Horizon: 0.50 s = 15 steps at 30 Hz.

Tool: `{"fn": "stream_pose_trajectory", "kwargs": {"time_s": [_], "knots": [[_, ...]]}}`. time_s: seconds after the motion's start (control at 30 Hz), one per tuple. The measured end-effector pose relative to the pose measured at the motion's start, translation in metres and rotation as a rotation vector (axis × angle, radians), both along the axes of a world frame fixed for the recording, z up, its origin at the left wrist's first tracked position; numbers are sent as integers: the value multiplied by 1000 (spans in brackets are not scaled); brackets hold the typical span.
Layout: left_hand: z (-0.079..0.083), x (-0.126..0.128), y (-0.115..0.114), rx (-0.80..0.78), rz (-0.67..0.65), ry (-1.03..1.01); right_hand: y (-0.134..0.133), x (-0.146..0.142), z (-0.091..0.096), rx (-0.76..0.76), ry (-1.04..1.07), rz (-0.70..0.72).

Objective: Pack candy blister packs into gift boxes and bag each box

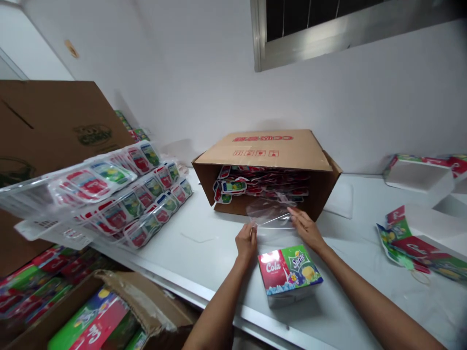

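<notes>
A clear plastic bag [272,216] is stretched between my hands above the white table. My left hand [247,239] pinches its left edge, fingers closed. On the other side my right hand [304,226] grips the bag's right edge between thumb and fingers. Just in front of me, between my forearms, stands a closed Cola and Sprite box [290,272], red and green on top. Behind the bag lies a brown carton [266,150] on its side, its opening facing me, with many red and green sachets [262,180] piled inside.
Clear trays [109,204] of sachets are stacked at the left, beside a large carton [47,126]. An open carton [156,306] of printed boxes sits below the table's front edge. Unfolded printed boxes [419,238] and open white ones [418,172] lie at the right.
</notes>
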<state>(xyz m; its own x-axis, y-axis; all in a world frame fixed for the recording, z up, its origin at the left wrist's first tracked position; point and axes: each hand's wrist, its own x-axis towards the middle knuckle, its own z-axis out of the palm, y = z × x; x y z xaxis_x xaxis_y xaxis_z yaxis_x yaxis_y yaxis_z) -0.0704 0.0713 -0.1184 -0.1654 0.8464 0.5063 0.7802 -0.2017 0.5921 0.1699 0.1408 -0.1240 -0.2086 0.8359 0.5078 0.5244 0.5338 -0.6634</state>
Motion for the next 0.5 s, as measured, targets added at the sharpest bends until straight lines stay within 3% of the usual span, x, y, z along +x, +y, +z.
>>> {"fn": "stream_pose_trajectory", "kwargs": {"time_s": [0.13, 0.27, 0.5], "knots": [[19, -1, -34, 31, -128, -83, -38, 18, 18, 50, 40, 186], [39, -2, -75, 96, -235, -103, -75, 38, 38, 178, -12, 232], [41, 14, -131, 280, -410, 10, -123, 60, 31, 370, -104, 252]]}}
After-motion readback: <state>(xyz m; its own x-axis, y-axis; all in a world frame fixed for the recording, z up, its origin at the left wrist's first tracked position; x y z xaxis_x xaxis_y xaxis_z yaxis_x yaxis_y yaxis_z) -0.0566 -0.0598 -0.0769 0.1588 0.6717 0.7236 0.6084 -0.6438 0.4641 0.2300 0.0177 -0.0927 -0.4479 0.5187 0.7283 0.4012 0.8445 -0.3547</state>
